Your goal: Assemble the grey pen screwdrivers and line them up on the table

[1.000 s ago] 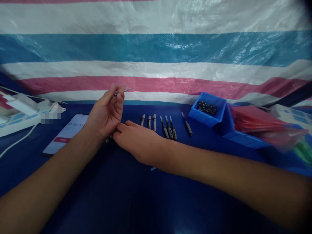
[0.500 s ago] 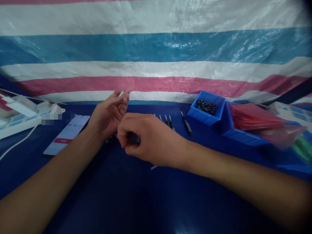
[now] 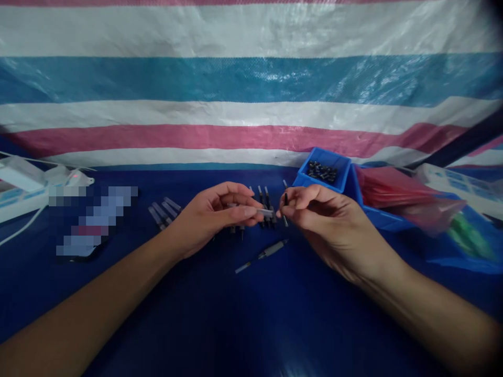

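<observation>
My left hand (image 3: 223, 217) pinches a short clear plastic tube (image 3: 266, 212), its end pointing right. Facing it a small distance away, my right hand (image 3: 330, 212) holds a slim black pen-like part (image 3: 286, 210) upright between thumb and fingertips. The two pieces are apart. On the dark blue table below lies a slim grey pen-like piece (image 3: 271, 250) with a clear tip at its lower left end. Several similar dark pieces (image 3: 268, 199) lie in a row behind my hands, partly hidden. Several clear tubes (image 3: 159, 212) lie left of my left hand.
At the right stand a blue bin (image 3: 306, 180) of small black parts and another blue bin (image 3: 383, 222) with red plastic bags (image 3: 396, 188). A green packet (image 3: 471, 235) lies farther right. Left are a phone (image 3: 96, 222) and a white power strip (image 3: 23, 201).
My right hand has moved right, away from in front of my left hand. My left hand has come lower and to the right, tipping the clear tube from slanting upward to nearly level.
</observation>
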A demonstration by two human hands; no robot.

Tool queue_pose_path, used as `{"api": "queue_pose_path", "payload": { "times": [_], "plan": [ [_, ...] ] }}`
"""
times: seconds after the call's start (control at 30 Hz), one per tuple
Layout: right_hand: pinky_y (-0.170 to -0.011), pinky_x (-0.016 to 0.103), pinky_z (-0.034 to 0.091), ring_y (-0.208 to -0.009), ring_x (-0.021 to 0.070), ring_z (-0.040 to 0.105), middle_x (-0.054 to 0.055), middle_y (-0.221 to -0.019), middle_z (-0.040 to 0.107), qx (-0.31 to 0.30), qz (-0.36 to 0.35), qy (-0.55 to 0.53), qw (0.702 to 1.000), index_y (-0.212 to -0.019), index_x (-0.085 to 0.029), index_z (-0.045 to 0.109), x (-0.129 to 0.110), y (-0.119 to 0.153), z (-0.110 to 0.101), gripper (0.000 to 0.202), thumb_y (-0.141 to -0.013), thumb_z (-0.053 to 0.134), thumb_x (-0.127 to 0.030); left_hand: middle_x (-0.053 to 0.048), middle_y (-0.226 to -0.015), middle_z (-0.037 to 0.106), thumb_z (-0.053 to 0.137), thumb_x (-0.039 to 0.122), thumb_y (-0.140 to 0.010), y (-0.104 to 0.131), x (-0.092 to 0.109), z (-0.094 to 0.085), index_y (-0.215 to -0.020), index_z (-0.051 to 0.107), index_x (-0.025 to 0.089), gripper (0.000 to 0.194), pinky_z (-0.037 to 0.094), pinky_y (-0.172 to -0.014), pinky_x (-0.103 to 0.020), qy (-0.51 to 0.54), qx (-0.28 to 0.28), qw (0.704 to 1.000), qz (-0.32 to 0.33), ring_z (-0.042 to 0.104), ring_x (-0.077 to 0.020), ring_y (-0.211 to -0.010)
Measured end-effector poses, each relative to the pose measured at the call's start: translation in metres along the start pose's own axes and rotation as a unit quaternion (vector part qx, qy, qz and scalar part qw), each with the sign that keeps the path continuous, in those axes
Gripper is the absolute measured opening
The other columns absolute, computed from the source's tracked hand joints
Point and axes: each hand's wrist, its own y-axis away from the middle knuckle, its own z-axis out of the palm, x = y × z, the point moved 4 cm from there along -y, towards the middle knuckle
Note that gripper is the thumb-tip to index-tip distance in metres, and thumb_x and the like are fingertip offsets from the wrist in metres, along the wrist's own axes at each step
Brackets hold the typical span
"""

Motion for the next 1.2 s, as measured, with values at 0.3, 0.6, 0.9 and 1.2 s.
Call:
{"api": "queue_pose_path", "payload": {
  "times": [0.3,0.6,0.9,1.2],
  "plan": [
    [-0.093,0.018,0.061,-0.100,0.0095,0.074,0.000,-0.107,0.079,0.000,0.059,-0.020,0.998,-0.082,-0.027,0.089,0.013,0.015,-0.003,0.020,-0.083,0.106,-0.017,-0.004,-0.114,0.081,0.095,0.020,-0.096,0.005,0.001,0.008,-0.101,0.078,0.018,0.018,0.063,-0.090,-0.023,-0.198,-0.085,0.975,0.049,0.079,-0.0133,-0.101],
    [-0.094,0.016,0.063,-0.099,0.0098,0.078,0.001,-0.110,0.084,-0.011,0.118,-0.019,0.993,-0.090,-0.027,0.094,0.019,0.023,-0.001,0.025,-0.076,0.111,-0.018,-0.002,-0.113,0.073,0.066,0.014,-0.104,0.021,0.003,0.026,-0.110,0.058,0.023,0.014,0.053,-0.076,-0.031,-0.543,-0.133,0.814,0.159,0.070,-0.0158,-0.087],
    [-0.091,0.012,0.064,-0.093,0.0066,0.078,-0.001,-0.106,0.084,0.041,0.128,-0.067,0.989,-0.089,-0.027,0.090,0.013,0.023,-0.002,0.026,-0.077,0.111,-0.017,-0.002,-0.103,0.073,0.042,0.006,-0.106,0.027,0.009,0.039,-0.126,0.051,0.023,0.027,0.053,-0.069,-0.035,-0.654,-0.145,0.702,0.240,0.075,-0.0211,-0.082],
    [-0.085,0.013,0.067,-0.089,0.0077,0.079,-0.001,-0.103,0.082,0.044,0.191,-0.091,0.976,-0.085,-0.023,0.088,0.023,0.027,0.002,0.032,-0.069,0.115,-0.018,0.004,-0.073,0.069,0.057,0.016,-0.119,0.042,0.010,0.049,-0.125,0.078,0.022,0.022,0.031,-0.054,-0.034,-0.661,-0.115,0.630,0.392,0.063,-0.0143,-0.063]
  ]
}}
